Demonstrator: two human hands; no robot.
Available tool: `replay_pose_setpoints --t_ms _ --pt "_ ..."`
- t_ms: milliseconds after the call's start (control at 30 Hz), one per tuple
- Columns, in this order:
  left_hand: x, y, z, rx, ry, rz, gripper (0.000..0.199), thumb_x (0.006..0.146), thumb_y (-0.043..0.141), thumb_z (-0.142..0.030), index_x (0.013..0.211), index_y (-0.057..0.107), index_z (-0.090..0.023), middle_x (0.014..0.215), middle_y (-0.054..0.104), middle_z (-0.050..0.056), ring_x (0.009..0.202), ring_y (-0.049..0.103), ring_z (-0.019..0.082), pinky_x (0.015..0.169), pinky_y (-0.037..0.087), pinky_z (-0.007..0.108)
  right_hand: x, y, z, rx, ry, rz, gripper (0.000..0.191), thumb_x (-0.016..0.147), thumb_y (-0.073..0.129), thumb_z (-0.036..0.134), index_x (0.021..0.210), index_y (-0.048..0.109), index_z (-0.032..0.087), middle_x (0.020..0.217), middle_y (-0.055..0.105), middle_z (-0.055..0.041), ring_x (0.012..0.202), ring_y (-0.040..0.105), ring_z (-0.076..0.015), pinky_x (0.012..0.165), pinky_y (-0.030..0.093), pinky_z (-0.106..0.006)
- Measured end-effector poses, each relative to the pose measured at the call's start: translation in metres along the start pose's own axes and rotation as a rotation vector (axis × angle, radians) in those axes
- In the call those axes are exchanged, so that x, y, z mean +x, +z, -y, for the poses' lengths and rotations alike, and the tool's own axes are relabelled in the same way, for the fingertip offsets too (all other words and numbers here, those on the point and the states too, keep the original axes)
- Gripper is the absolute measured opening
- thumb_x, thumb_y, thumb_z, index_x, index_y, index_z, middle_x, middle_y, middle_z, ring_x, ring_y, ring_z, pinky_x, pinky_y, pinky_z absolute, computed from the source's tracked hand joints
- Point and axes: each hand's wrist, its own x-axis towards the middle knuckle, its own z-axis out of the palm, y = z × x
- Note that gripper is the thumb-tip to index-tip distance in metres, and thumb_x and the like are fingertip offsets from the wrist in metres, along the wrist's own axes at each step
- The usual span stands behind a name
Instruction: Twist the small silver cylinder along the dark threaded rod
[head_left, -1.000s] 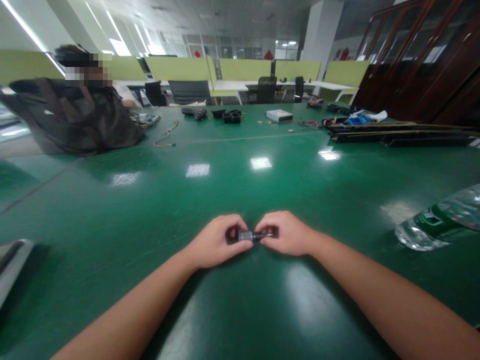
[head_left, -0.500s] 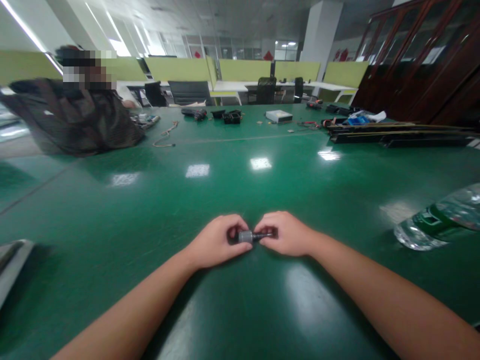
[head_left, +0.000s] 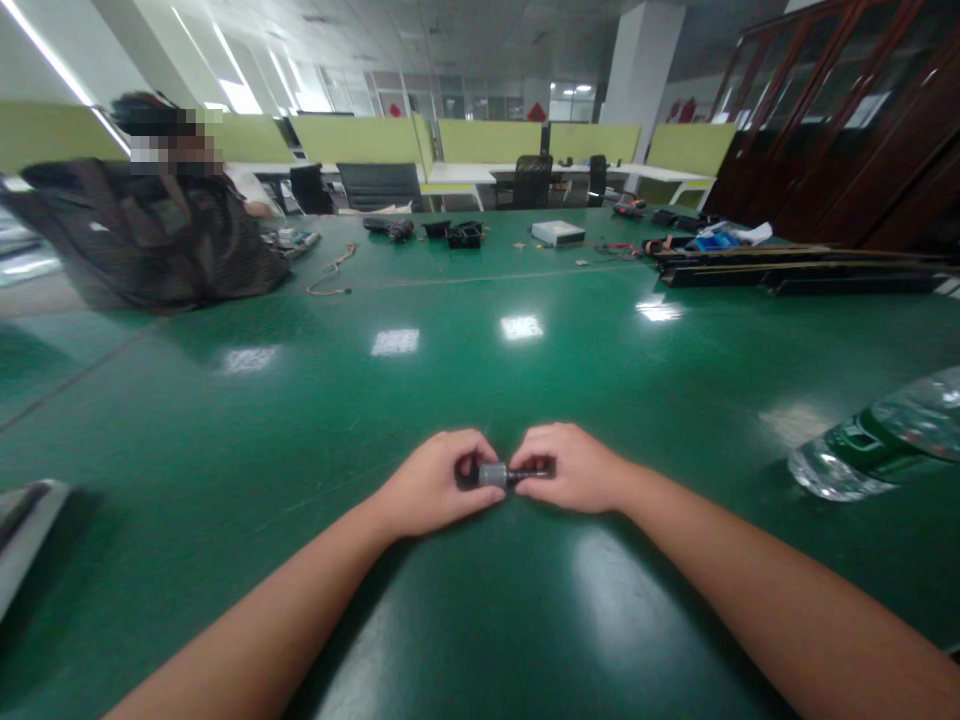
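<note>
Low at the centre, a small dark cylindrical tool with a grey middle band and a thin black shaft lies level between my hands, over the glossy green table. My left hand has its thumb and fingers curled round the thicker left end. The thin right end is gripped by my right hand, between thumb and fingertips. A narrow gap separates the two hands. My fingers partly hide both ends of the tool.
A clear bottle with a green label lies at the right. At the left edge is a pale flat object. Farther off are a dark bag, a person beyond it, a white box, black parts and long dark strips.
The tool has shifted very slightly between my hands, and my right fingertips have moved a little. The person's head behind the bag has moved slightly.
</note>
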Motion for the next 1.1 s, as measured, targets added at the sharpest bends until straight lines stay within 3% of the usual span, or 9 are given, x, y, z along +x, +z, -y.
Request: replay_pose_setpoints --t_ms 667,900,1100 --pt "0.0 -0.002 -0.001 -0.002 0.026 -0.004 0.018 0.078 0.072 -0.033 0.083 0.064 -0.018 0.076 0.063 -0.001 0.068 0.056 0.015 0.065 0.04 0.025 -0.001 -0.002 -0.002 -0.032 0.017 -0.024 0.009 0.076 0.073 0.02 0.085 0.072 0.017 0.08 0.067 -0.0016 0.072 0.06 -0.0128 0.067 0.043 -0.024" --pt "0.0 -0.001 0.0 0.002 0.016 -0.001 0.02 0.079 0.072 -0.037 0.083 0.064 -0.018 0.075 0.062 0.0 0.067 0.055 0.015 0.064 0.041 0.025 -0.005 -0.018 -0.009 -0.003 0.063 0.012 0.007 0.071 0.073 0.016 0.078 0.071 0.016 0.074 0.065 -0.0007 0.065 0.058 -0.0109 0.062 0.043 -0.022" --pt "0.0 -0.001 0.001 0.01 0.019 -0.005 0.022 0.08 0.071 -0.038 0.081 0.061 -0.018 0.074 0.061 -0.001 0.067 0.055 0.015 0.063 0.04 0.024 -0.009 -0.031 -0.027 0.058 0.197 -0.024 0.008 0.069 0.072 0.017 0.076 0.071 0.015 0.07 0.064 0.0 0.06 0.054 -0.0098 0.056 0.041 -0.021"
